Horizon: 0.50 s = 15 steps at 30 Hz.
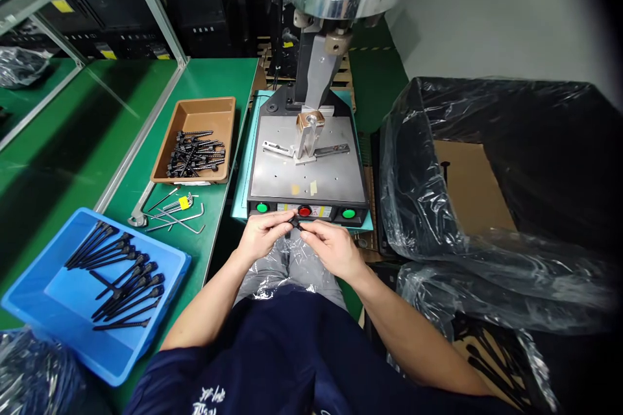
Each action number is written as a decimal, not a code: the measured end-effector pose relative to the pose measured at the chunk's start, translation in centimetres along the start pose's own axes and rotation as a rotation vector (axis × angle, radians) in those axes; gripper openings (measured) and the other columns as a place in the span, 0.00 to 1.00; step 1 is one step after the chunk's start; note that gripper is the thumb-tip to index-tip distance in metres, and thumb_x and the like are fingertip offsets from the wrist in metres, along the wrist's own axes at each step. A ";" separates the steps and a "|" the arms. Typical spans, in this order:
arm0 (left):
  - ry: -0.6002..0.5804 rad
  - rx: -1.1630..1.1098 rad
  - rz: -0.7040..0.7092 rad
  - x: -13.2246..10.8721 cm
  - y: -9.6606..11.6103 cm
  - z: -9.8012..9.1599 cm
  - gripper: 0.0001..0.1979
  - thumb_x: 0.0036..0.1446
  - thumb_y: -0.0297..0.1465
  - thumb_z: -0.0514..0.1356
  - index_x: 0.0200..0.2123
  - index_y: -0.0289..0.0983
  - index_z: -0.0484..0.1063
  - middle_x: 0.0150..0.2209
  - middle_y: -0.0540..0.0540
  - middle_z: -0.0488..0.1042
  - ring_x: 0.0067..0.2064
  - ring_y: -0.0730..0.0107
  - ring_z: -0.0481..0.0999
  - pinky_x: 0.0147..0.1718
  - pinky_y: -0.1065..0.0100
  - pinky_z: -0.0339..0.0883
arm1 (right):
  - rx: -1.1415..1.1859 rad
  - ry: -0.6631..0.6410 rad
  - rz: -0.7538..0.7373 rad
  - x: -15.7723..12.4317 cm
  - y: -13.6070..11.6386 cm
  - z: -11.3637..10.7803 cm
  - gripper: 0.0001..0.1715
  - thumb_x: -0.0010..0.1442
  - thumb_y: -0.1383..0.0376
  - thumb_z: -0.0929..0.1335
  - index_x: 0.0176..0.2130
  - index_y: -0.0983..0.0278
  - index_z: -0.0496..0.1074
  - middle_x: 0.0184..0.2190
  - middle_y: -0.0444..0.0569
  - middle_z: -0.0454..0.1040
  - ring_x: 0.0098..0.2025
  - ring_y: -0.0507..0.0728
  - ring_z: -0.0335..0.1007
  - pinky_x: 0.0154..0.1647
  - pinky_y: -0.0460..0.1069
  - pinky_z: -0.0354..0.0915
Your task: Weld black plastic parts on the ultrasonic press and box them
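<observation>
A seated person's left hand (261,233) and right hand (331,246) meet above the lap, fingertips of both pinched on a small black part (294,224), held close to the press's button panel (306,211), seemingly for a short reach; the steel plate (311,172) carries a shiny metal fixture (308,131); to the left, a brown tray (195,118) and a blue bin (63,292) keep slender, ridged black plastic rods sorted; crinkled clear film drapes a cardboard box (467,188).

Navy short-sleeved shirt (292,356), white lettering, bare forearms
</observation>
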<state>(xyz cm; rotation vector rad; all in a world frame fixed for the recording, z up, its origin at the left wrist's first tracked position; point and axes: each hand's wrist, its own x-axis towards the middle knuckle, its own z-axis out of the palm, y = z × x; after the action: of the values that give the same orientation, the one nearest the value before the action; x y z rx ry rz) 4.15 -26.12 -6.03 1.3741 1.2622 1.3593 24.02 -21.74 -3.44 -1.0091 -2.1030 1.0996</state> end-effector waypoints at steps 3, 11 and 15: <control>0.036 0.044 0.071 -0.7 -0.4 1.3 0.18 0.62 0.36 0.60 0.54 0.41 0.75 0.57 0.44 0.74 0.58 0.60 0.74 0.61 0.55 0.66 | 0.075 0.048 0.055 0.0 0.3 0.5 0.17 0.64 0.56 0.66 0.45 0.62 0.79 0.33 0.51 0.77 0.33 0.58 0.72 0.35 0.52 0.69; 0.099 0.057 0.078 -1.5 -1.3 3.7 0.21 0.63 0.36 0.60 0.58 0.41 0.72 0.60 0.41 0.71 0.58 0.59 0.73 0.56 0.57 0.69 | 0.455 0.078 0.249 -0.5 2.2 2.4 0.22 0.61 0.50 0.67 0.42 0.66 0.76 0.24 0.45 0.69 0.20 0.50 0.56 0.19 0.46 0.54; 0.027 0.023 0.015 -0.6 -1.5 3.1 0.21 0.62 0.38 0.61 0.56 0.39 0.73 0.57 0.39 0.73 0.47 0.63 0.78 0.49 0.59 0.73 | 0.438 0.071 0.255 -0.4 2.8 2.4 0.22 0.60 0.50 0.68 0.42 0.65 0.76 0.23 0.44 0.67 0.20 0.50 0.56 0.20 0.46 0.54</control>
<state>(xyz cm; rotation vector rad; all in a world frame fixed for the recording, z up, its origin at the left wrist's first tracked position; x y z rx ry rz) 7.14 -26.11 -7.86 1.3883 1.2915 1.3820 23.50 -22.05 -7.04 -1.0915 -1.6042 1.5408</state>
